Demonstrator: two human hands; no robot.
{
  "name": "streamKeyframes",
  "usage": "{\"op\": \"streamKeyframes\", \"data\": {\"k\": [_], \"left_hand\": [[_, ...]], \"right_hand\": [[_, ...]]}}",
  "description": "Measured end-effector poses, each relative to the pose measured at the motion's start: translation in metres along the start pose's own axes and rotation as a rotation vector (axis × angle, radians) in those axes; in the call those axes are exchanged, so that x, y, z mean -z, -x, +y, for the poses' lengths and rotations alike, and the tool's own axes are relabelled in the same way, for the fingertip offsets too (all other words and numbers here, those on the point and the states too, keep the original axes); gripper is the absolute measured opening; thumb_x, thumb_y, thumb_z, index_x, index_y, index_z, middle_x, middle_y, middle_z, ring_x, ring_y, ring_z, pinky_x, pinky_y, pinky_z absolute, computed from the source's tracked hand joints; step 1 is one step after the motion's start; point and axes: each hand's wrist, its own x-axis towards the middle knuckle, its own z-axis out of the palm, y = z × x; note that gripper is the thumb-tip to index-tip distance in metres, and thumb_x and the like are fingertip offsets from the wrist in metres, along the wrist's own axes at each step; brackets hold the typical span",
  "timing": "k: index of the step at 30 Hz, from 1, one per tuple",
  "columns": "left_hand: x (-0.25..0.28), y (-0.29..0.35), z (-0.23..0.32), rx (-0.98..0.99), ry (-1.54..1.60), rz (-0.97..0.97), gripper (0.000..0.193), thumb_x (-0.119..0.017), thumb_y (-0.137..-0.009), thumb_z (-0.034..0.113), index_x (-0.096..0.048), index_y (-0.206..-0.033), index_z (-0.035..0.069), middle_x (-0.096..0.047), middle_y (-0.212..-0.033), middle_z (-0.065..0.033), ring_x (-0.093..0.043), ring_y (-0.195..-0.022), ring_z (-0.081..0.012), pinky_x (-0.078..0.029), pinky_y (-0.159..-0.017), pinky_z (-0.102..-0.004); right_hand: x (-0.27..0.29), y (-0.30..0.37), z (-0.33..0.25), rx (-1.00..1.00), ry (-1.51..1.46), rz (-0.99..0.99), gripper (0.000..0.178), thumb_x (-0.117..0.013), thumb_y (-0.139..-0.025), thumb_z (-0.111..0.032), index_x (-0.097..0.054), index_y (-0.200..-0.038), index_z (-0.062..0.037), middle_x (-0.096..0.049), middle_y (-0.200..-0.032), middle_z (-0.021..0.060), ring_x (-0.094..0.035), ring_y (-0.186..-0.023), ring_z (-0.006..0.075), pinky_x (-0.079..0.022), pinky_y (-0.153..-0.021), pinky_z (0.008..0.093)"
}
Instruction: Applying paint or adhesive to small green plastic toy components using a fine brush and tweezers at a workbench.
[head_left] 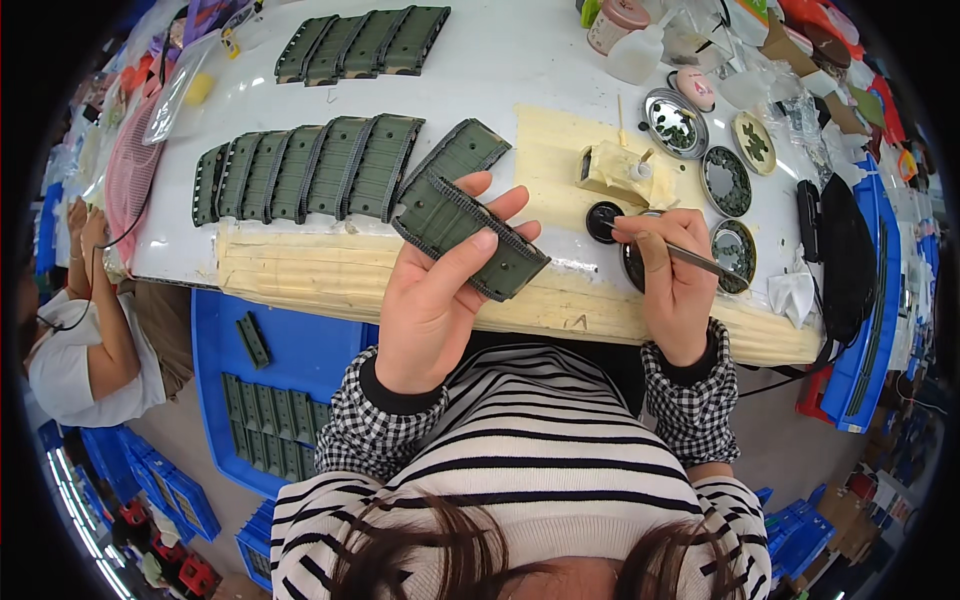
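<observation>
My left hand (435, 290) holds a dark green ribbed plastic part (468, 232) tilted above the table's front edge, thumb across its face. My right hand (672, 283) grips a thin brush (690, 255) like a pen, its tip pointing left toward a small black lid (602, 221). A row of the same green parts (305, 170) lies on the white table (500, 70) to the left, and another row (362, 44) lies farther back. One more green part (462, 152) rests just behind the held one.
Round metal dishes (727, 181) with green paint sit at the right, beside a cream block (612, 167) and a white bottle (637, 54). A blue crate (300, 350) of green parts stands below the table on the left. Another person (85, 330) sits at far left.
</observation>
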Motion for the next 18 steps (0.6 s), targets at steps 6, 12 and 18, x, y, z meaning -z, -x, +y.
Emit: {"op": "streamKeyframes", "data": {"k": [6,12,18], "left_hand": [[0.002,-0.001,0.0,0.104,0.142,0.016,0.051,-0.05,-0.097,0.008,-0.034,-0.145,0.003,-0.052,-0.135,-0.0181,-0.053,-0.125,-0.0293,-0.051,-0.1,-0.0424],[-0.003,0.0,0.001,0.017,0.107,0.04,0.048,-0.053,-0.096,0.008,-0.039,-0.142,0.006,-0.054,-0.132,-0.0184,-0.06,-0.112,-0.0179,-0.055,-0.092,-0.0351],[-0.002,0.0,-0.002,0.053,0.127,0.05,0.046,-0.053,-0.096,0.008,-0.041,-0.14,0.005,-0.055,-0.13,-0.0172,-0.06,-0.11,-0.017,-0.055,-0.091,-0.0332]], "right_hand": [[0.018,0.002,-0.021,0.112,-0.088,0.01,0.015,-0.057,-0.094,-0.006,-0.071,-0.097,-0.0009,-0.07,-0.085,0.0055,-0.05,-0.084,0.0206,-0.044,-0.074,0.0298],[0.008,0.003,-0.003,-0.017,-0.03,-0.002,0.014,-0.058,-0.094,-0.006,-0.071,-0.096,-0.0015,-0.068,-0.082,0.0045,-0.051,-0.085,0.0187,-0.045,-0.074,0.0295],[0.002,0.002,0.003,-0.02,-0.004,-0.011,0.012,-0.06,-0.093,-0.007,-0.071,-0.095,-0.0018,-0.068,-0.08,0.0041,-0.051,-0.085,0.0194,-0.044,-0.073,0.0293]]}}
